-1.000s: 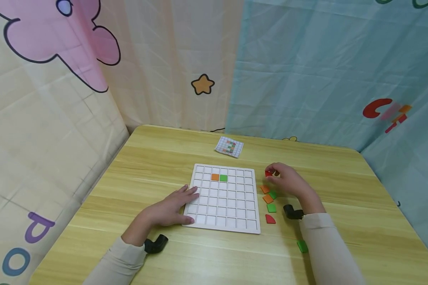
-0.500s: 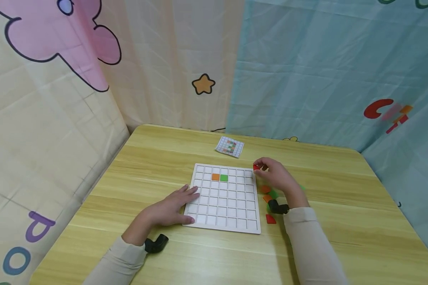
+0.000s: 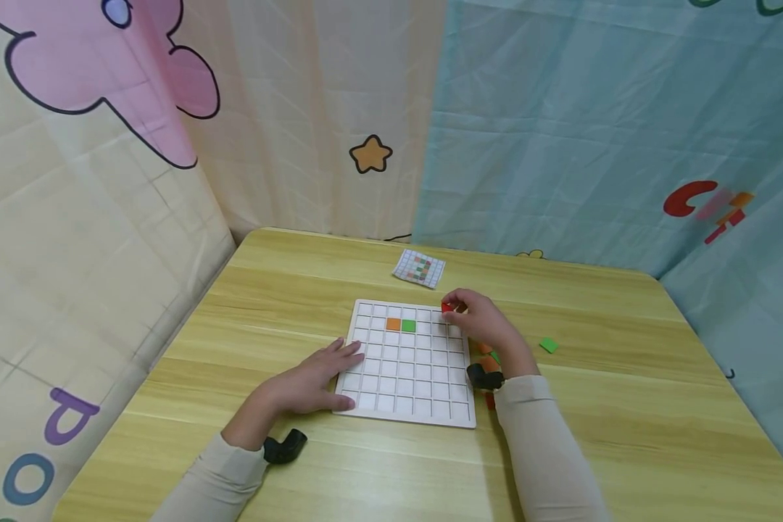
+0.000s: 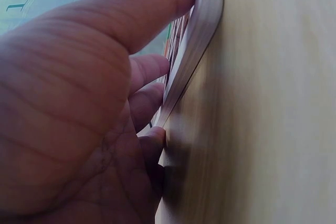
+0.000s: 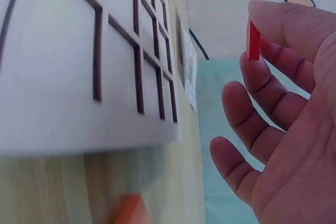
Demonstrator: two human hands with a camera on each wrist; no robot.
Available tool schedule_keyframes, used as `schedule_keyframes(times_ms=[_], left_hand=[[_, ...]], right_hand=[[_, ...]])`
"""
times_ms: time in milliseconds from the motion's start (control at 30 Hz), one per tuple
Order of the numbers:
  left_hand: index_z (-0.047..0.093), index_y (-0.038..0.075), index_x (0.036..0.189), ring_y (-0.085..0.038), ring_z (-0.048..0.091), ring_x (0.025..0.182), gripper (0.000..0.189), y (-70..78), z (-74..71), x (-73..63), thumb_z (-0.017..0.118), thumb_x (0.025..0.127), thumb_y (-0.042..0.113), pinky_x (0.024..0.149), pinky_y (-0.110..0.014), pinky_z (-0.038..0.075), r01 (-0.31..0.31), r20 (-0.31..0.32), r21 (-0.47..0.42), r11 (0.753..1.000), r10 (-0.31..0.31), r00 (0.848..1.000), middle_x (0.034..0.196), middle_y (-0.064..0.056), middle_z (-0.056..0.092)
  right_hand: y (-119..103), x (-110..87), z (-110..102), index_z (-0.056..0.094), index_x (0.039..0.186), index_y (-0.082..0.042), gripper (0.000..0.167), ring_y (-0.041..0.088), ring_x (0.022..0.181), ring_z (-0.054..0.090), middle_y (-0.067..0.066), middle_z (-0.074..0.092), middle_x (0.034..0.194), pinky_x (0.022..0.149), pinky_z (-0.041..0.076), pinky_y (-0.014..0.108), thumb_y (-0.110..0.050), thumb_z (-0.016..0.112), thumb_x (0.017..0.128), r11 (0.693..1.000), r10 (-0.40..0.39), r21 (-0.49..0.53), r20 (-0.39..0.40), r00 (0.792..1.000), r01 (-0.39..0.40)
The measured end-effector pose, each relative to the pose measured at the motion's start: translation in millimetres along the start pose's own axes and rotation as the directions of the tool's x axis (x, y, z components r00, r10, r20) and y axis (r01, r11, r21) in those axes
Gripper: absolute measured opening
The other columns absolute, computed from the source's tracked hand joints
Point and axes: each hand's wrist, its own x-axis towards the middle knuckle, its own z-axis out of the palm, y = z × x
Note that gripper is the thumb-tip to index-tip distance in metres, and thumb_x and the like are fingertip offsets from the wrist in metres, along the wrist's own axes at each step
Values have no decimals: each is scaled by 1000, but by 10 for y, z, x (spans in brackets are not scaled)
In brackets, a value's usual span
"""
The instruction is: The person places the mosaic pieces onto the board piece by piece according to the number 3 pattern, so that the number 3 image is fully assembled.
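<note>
A white grid board (image 3: 404, 391) lies on the table, with one orange square tile (image 3: 394, 324) and one green square tile (image 3: 408, 326) side by side in its upper cells. My left hand (image 3: 309, 380) rests on the board's left edge, fingers spread, thumb at the lower left corner. Above the board's upper right corner, my right hand (image 3: 486, 319) pinches a red tile (image 5: 253, 40) between thumb and fingers. In the right wrist view that tile is seen edge-on, apart from the board, and its outline is hidden.
Right of the board lie loose orange tiles (image 3: 489, 362), partly under my right wrist, and a red piece (image 3: 490, 400). A separate green tile (image 3: 549, 345) sits farther right. Behind the board is a small printed pattern card (image 3: 420, 269). Curtains stand behind the table (image 3: 300, 290).
My right hand has carried the red tile leftward, from beside the board to over its upper right corner. The left hand has stayed where it was.
</note>
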Motion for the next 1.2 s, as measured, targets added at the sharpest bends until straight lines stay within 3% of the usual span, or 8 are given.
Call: schedule_keyframes(times_ms=[233,600,1200], left_hand=[[35,7,154,-37,6,150,81,1,0,-3,73,90,36,116,-60,13,-6,3,-10,1000,6,1000,164,-8,21],[36,7,154,-36,7,150,81,13,-3,6,74,89,36,116,-59,12,0,1,-9,1000,0,1000,164,-7,21],[35,8,154,-35,6,150,81,7,0,-6,74,89,36,116,-59,13,1,-2,0,1000,-1,1000,164,-6,21]], right_hand=[[-76,56,124,63,120,-4,26,27,102,53,8,61,110,89,46,42,-15,65,96,1000,-6,-18,24,1000,6],[-77,147,305,65,109,-9,14,23,92,55,5,63,101,84,47,39,-13,67,95,999,36,-11,75,997,-36],[-42,219,473,66,103,-12,13,22,87,54,2,61,92,81,45,38,-18,71,93,992,18,-123,43,999,-12]])
